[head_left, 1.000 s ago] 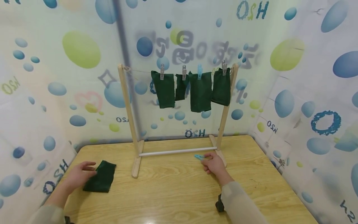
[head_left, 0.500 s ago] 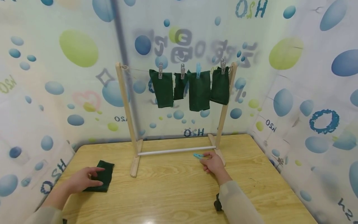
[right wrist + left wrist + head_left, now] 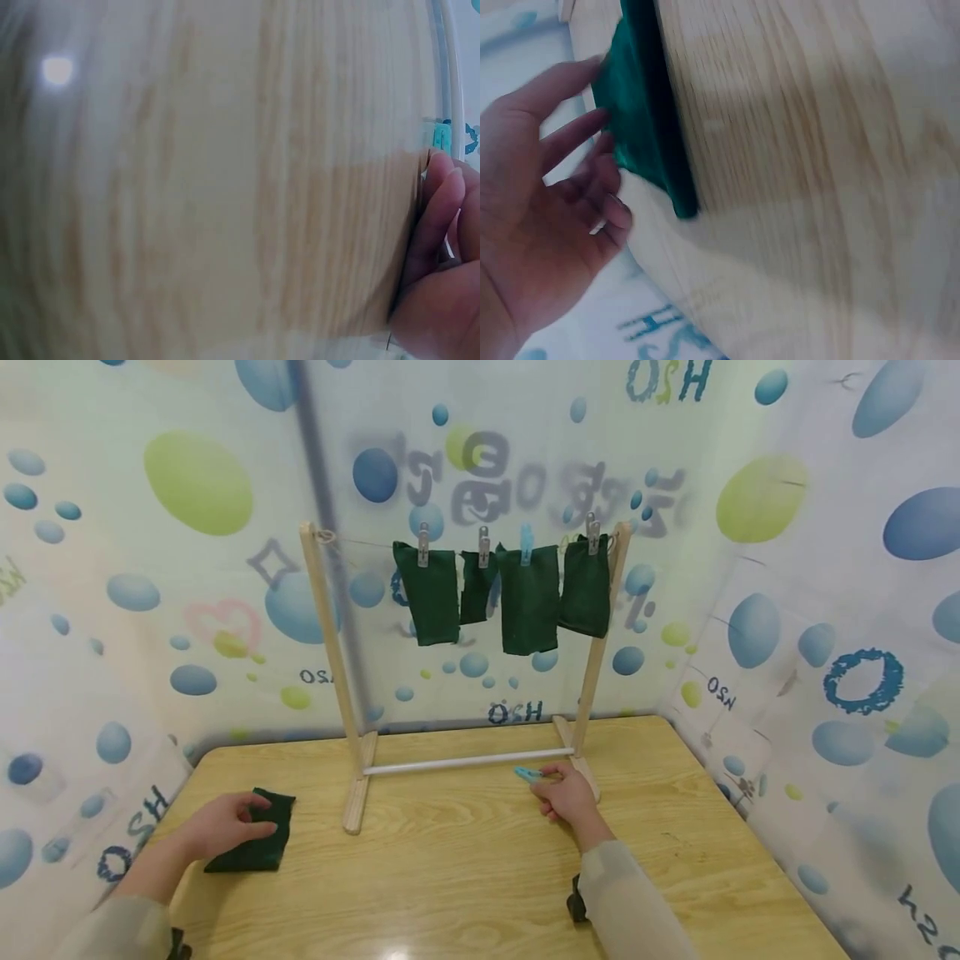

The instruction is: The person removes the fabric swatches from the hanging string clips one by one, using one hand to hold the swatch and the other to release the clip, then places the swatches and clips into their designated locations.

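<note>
A dark green cloth (image 3: 264, 852) lies on the table at the left. My left hand (image 3: 221, 825) is over it, with the fingers spread and slightly bent. In the left wrist view, my left hand (image 3: 547, 187) has its fingertips at the edge of the green cloth (image 3: 641, 112); whether they touch it, I cannot tell. My right hand (image 3: 568, 793) pinches a light blue clothespin (image 3: 527, 773) low over the table, near the foot of the wooden rack. Only the end of that clothespin (image 3: 442, 137) shows past my fingers in the right wrist view.
A wooden rack (image 3: 330, 643) stands at the back of the table (image 3: 450, 877), joined low down by a white bar (image 3: 465, 762). Several green cloths (image 3: 433, 602) hang from its string, held by grey clothespins (image 3: 423, 545) and a blue clothespin (image 3: 527, 545). Patterned curtains surround the table.
My left hand has come in from the left edge of the lying cloth to over it. The right hand keeps its pinch on the clothespin. The head view has shifted slightly.
</note>
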The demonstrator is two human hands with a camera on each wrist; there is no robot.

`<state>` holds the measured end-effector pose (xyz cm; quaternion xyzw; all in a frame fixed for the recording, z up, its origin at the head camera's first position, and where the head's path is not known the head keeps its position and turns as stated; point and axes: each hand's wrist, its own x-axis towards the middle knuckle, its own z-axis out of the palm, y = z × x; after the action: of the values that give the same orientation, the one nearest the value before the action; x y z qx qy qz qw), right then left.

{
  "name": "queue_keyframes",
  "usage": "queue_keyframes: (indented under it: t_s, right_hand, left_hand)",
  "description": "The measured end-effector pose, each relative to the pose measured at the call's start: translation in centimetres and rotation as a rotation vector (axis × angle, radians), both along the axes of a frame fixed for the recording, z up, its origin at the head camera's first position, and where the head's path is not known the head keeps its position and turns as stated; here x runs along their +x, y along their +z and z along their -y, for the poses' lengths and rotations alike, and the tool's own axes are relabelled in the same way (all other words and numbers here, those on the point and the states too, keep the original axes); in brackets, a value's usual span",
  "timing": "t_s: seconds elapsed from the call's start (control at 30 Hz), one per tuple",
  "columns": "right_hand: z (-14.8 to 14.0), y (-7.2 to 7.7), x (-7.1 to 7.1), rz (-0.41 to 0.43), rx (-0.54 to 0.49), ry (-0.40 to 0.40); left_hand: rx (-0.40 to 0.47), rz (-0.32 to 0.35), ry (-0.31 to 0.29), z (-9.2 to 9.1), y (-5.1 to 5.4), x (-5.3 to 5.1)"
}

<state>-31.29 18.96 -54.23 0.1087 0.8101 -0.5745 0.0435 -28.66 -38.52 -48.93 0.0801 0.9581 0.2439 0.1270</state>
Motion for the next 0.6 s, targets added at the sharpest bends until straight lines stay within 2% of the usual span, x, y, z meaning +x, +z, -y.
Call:
queue_keyframes:
  t_s: [0.1,0.17,0.37,0.6]
  right_hand:
    - [0.1,-0.1,-0.1,-0.005,0.006,0.0]
    - [0.1,-0.1,-0.1,-0.008,0.011,-0.001]
    - [0.1,-0.1,0.0,0.0,0.005,-0.008]
    - [0.0,0.0,0.0,-0.006,0.011,-0.005]
  left_hand:
    - [-0.02,-0.084,0.033,-1.2,0.2,-0.6]
    - [-0.024,-0.113,0.055,-2.0,0.1,-1.0]
    - [-0.089,-0.088,0.133,-3.0,-0.7,-1.7]
    - [-0.105,-0.095,0.087,-2.7,-1.0,-1.6]
